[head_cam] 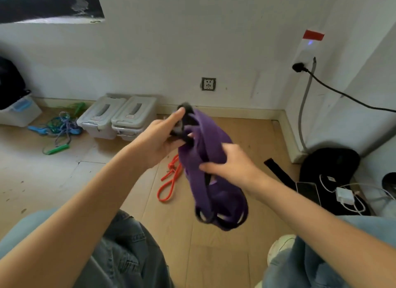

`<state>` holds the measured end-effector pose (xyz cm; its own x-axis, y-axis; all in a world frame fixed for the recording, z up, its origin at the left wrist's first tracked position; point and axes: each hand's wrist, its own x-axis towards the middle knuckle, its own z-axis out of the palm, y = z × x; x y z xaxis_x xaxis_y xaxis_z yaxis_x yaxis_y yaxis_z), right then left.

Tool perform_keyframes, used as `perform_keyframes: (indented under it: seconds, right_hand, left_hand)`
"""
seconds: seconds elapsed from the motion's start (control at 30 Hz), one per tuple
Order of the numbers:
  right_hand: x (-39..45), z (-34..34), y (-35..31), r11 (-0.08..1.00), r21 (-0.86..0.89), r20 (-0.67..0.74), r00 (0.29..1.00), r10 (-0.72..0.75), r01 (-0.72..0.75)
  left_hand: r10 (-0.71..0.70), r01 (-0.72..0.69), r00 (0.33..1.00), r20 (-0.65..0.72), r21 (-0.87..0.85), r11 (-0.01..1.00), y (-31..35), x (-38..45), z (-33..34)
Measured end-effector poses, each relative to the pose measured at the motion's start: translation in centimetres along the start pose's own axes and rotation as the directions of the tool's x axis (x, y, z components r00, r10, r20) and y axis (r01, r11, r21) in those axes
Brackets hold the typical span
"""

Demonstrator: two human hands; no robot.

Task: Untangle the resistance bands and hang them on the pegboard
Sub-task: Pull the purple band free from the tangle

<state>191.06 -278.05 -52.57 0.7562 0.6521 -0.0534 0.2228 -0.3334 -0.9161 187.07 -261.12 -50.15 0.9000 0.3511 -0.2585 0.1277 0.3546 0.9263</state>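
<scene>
Untangling step, held above the floor: left hand (159, 141) pinching black handle (186, 121) at top of purple band bundle (211, 169); right hand (230, 165) gripping folds just below. Next, probably: pull grips apart, free loops beneath.

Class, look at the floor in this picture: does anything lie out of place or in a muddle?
Yes. A tangle of blue and green cords lies heaped beside the plastic boxes, and an orange band sprawls loose on the floor.
</scene>
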Motion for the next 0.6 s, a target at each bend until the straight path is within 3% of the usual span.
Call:
perform_keyframes:
  seconds: [0.07,0.13,0.23,0.3,0.4,0.43,0.5,0.53,0.6]
  right_hand:
    - [0.2,-1.1,-0.4,0.968,0.241,-0.065,0.994,0.089,-0.071]
    - [0.7,-2.0,-0.8,0.92,0.39,-0.129,0.986,0.106,-0.047]
    - [1.1,-2.1,-1.7,0.864,0.504,-0.185,0.976,0.113,-0.005]
    - [1.1,-1.7,-2.0,0.846,0.533,-0.234,0.962,0.139,0.008]
    - [1.4,-1.6,-1.9,0.81,0.587,-0.313,0.928,0.201,0.023]
    - [1.5,-1.6,-1.9,0.765,0.644,-0.304,0.925,0.228,0.023]
    - [1.5,-1.6,-2.1,0.618,0.785,-0.24,0.933,0.267,0.026]
    - [1.4,-1.6,-2.3,0.529,0.848,-0.196,0.944,0.266,0.027]
    - [1.6,-2.1,-2.7,0.374,0.926,-0.14,0.96,0.24,0.042]
  left_hand:
    - [0.006,-0.04,0.988,0.157,0.217,0.975,-0.2,-0.2,-0.2]
    - [-0.112,-0.034,0.959,0.26,0.5,0.866,-0.9,-0.8,0.0]
    - [-0.332,0.104,0.913,0.237,0.651,0.752,-2.5,-1.8,0.9]
    - [-0.333,0.132,0.935,0.124,0.747,0.651,-3.0,-2.1,1.5]
    - [-0.045,0.207,0.978,-0.203,0.969,0.137,-3.2,-1.6,0.9]
    - [-0.019,0.214,0.977,-0.214,0.967,0.137,-3.1,-1.3,0.3]
    - [-0.27,0.193,0.961,-0.063,0.85,0.49,-2.9,-1.5,-0.2]
    - [-0.395,0.225,0.917,0.06,0.741,0.633,-3.3,-1.9,0.0]
    - [-0.425,0.238,0.87,0.25,0.542,0.806,-4.9,-1.8,0.5]
